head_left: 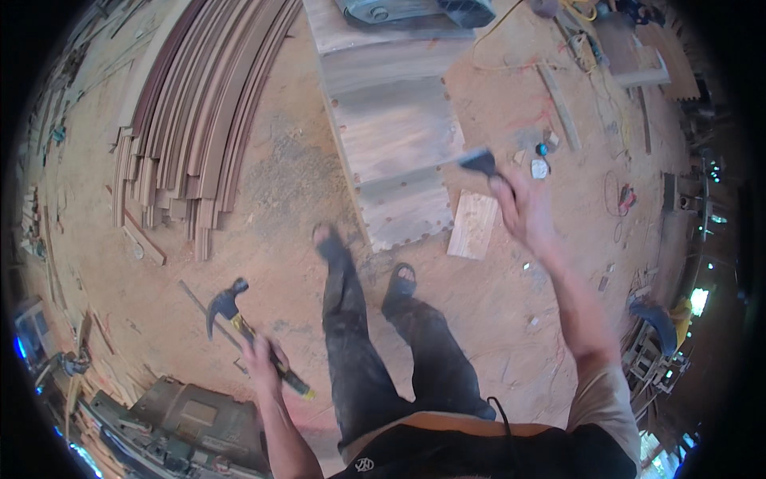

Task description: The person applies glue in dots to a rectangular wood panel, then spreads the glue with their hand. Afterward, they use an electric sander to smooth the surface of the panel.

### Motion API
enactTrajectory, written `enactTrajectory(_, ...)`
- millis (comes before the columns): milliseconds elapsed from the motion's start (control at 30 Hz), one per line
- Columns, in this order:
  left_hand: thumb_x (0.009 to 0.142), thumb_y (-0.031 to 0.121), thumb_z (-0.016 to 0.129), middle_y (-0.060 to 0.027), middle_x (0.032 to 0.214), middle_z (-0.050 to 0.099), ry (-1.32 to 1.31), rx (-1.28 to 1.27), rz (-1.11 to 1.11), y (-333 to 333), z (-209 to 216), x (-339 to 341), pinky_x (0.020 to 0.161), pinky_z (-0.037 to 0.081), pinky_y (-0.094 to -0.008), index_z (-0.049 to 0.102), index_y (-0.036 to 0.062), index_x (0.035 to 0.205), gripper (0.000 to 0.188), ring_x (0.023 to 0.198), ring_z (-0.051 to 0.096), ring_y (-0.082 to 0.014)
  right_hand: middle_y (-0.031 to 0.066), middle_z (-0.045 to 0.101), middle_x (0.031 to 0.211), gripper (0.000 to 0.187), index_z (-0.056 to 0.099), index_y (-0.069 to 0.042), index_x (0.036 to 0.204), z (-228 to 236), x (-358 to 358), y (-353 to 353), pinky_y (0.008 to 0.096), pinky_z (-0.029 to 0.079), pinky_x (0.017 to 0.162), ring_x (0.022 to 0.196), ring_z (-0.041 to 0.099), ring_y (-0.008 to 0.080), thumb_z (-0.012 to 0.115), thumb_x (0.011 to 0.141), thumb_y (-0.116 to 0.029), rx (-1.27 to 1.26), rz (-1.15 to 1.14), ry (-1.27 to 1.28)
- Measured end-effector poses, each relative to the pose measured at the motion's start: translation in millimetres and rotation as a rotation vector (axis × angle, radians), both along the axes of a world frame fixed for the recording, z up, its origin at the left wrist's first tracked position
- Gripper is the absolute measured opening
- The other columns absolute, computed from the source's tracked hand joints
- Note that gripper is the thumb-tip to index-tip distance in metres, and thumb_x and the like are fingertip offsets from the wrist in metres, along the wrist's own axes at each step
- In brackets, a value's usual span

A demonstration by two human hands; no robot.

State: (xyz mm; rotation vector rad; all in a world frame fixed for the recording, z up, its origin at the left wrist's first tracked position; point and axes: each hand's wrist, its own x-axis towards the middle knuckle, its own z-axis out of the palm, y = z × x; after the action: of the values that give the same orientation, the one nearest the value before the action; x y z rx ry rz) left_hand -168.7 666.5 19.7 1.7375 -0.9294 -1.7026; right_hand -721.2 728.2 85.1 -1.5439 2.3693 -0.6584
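Observation:
A claw hammer point(227, 303) with a black and yellow handle is in my left hand point(262, 361), its fingers wrapped round the grip and its head pointing up and to the left. My right hand point(523, 209) grips a scraper point(479, 162) with a dark handle and a broad flat blade. That blade is over or close beside the right edge of a long wooden panel point(399, 124); I cannot tell whether they touch. Several small round brown spots line the panel's edges and joints. Both hands are held apart, away from my body.
Long brown boards point(199, 104) lie stacked at the far left. A grey machine point(419, 11) rests on the panel's far end. A pale wood piece point(474, 225) lies by its near right corner. A dark case-like object point(195, 419) is at lower left; yellow cords point(511, 65) trail far right.

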Motion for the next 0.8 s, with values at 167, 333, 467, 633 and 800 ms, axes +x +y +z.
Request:
enactTrajectory(167,0.113,0.030,0.060,0.0017,0.078,0.057,0.117,-0.003,0.058,-131.1,-2.5,-89.1,0.043,0.043,-0.0258,0.060,0.0110,0.120,0.021,0.053,0.050,-0.0083,0.0176,0.073,0.088,0.024,0.072,-0.009,0.123,-8.3,-25.7,-139.7,0.0462,0.055,0.066,0.076,0.072,0.0406,0.069,0.107,-0.027,-0.055,0.059,0.081)
enactTrajectory(333,0.114,0.029,0.059,0.0013,0.080,0.058,0.014,0.179,-0.111,-177.7,-17.3,-128.3,0.043,0.044,-0.0252,0.060,0.0091,0.120,0.021,0.055,0.052,-0.0071,0.0132,0.073,0.085,0.023,0.073,-0.013,0.121,-30.1,-53.4,-223.8,0.0461,0.054,0.063,0.074,0.071,0.0376,0.072,0.105,-0.029,0.034,0.138,0.192)
enactTrajectory(467,0.114,0.027,0.060,0.0018,0.078,0.057,-0.060,0.317,-0.181,-185.4,-26.9,-134.3,0.043,0.043,-0.0249,0.060,0.0098,0.118,0.018,0.053,0.051,-0.0063,0.0124,0.073,0.086,0.022,0.072,-0.013,0.120,-40.0,-74.0,-255.9,0.0460,0.054,0.063,0.076,0.071,0.0365,0.071,0.105,-0.029,-0.029,0.282,0.268)
enactTrajectory(633,0.113,0.024,0.061,0.0018,0.078,0.057,-0.065,0.418,-0.188,-179.1,-31.3,-134.5,0.042,0.042,-0.0248,0.058,0.0106,0.115,0.013,0.051,0.050,-0.0059,0.0128,0.076,0.098,0.025,0.071,-0.011,0.124,-45.6,-96.7,-284.6,0.0451,0.056,0.070,0.083,0.073,0.0358,0.070,0.105,-0.028,0.029,0.440,0.292)
enactTrajectory(800,0.113,0.022,0.060,0.0019,0.077,0.056,-0.114,0.461,-0.160,-169.8,-25.9,-140.2,0.042,0.042,-0.0245,0.058,0.0106,0.115,0.012,0.051,0.050,-0.0057,0.0144,0.076,0.101,0.027,0.070,-0.010,0.125,-52.5,-106.4,-302.2,0.0440,0.059,0.074,0.087,0.074,0.0372,0.070,0.106,-0.028,0.007,0.509,0.255)
